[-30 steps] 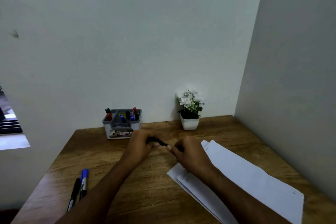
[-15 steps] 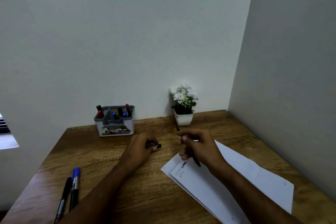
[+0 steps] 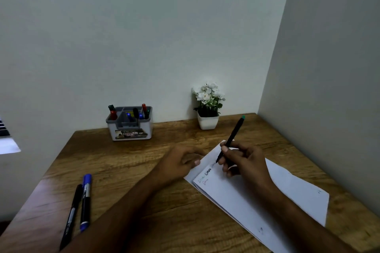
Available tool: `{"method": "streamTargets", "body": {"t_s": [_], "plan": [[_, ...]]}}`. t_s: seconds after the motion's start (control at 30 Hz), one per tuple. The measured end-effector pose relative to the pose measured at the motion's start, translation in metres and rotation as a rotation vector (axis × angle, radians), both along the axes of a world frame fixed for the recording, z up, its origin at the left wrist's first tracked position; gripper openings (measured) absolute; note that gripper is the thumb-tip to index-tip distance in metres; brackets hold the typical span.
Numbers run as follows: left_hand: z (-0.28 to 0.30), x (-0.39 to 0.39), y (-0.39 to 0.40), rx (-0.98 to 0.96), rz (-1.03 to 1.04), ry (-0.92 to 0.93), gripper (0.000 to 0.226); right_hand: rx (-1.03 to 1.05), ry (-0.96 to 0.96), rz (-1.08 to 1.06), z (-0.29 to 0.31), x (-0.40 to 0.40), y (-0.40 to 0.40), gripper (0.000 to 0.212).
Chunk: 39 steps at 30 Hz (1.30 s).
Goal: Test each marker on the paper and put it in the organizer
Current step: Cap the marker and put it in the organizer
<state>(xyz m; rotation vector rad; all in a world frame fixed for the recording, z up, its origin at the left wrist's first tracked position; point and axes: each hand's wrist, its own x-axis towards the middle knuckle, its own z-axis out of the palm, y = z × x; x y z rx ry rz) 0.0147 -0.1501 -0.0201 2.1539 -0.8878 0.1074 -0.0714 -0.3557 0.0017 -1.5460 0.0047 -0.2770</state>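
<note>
My right hand (image 3: 244, 162) grips a slim black marker with a green end (image 3: 233, 135), its tip touching the white paper (image 3: 246, 201) beside a few scribbled test marks. My left hand (image 3: 181, 162) rests on the paper's left corner with fingers curled; the cap it pulled off is hidden inside it. A grey and white organizer (image 3: 131, 127) stands at the back by the wall with several markers upright in it. Two markers lie at the front left: a blue marker (image 3: 86, 201) and a black marker (image 3: 71, 217).
A small white pot of white flowers (image 3: 207, 107) stands at the back, right of the organizer. The wooden table (image 3: 127, 170) meets walls at the back and right. Its left edge runs close to the two loose markers.
Both hands pulled the marker and its cap apart. My right hand then swung the marker over the paper and lowered its tip onto it; my left hand moved onto the paper's corner.
</note>
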Motion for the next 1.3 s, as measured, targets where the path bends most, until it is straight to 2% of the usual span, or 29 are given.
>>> {"method": "streamTargets", "body": {"t_s": [0.13,0.27,0.4,0.5,0.6,0.73,1.07,1.2,1.3], "plan": [[-0.008,-0.003,-0.005,0.082,-0.121,0.006,0.037,-0.069,-0.019,-0.003,-0.008,-0.009,-0.001,0.008],[-0.016,-0.003,-0.004,0.141,-0.171,0.011,0.042,-0.236,0.016,-0.048,-0.020,-0.010,0.001,0.002],[-0.017,-0.004,-0.004,0.136,-0.176,-0.011,0.042,-0.348,-0.004,-0.033,-0.025,-0.010,-0.001,0.011],[-0.019,-0.005,-0.005,0.135,-0.171,-0.032,0.041,-0.467,0.072,-0.033,-0.034,-0.003,-0.001,0.012],[-0.020,-0.005,-0.005,0.127,-0.169,-0.030,0.040,-0.691,0.206,-0.010,-0.038,0.003,0.007,0.025],[-0.020,-0.005,-0.005,0.122,-0.176,-0.036,0.041,-0.628,-0.059,-0.070,-0.031,-0.008,0.006,0.012],[-0.021,-0.004,-0.004,0.134,-0.166,-0.019,0.042,-0.678,-0.020,-0.044,-0.028,-0.010,0.008,0.018],[-0.022,-0.005,-0.004,0.135,-0.167,-0.019,0.042,-0.659,-0.020,-0.047,-0.028,-0.010,0.008,0.010],[-0.023,-0.004,-0.004,0.139,-0.158,-0.018,0.042,-0.666,-0.021,-0.043,-0.028,-0.010,0.008,0.012]]}}
